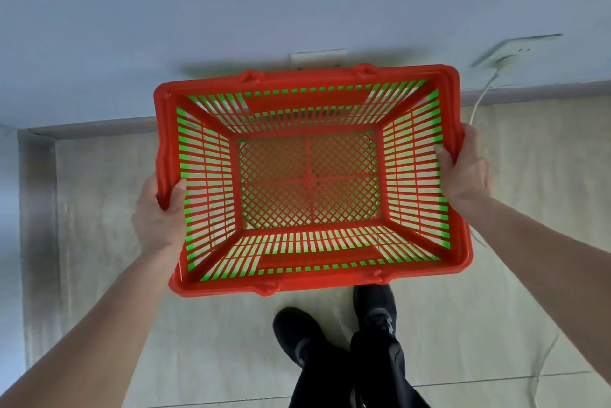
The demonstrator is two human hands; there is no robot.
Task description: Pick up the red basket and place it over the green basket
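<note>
Left hand [158,216] and right hand [464,169] grip the red basket's [310,77] rim — fingers hidden outside.

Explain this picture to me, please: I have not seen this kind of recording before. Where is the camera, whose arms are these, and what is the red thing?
There is no machine here. The one picture comes from a wide-angle camera worn on a person's head, looking forward and down, so the bare arms are the wearer's own. The left hand and right hand each grip a short side of a red plastic basket, thumbs inside the rim. The basket has slatted walls and a lattice bottom, and nothing lies in it. It is held above a pale floor, over the person's black shoes. Beyond is a wall with a white plug and its cable hanging down.
</note>
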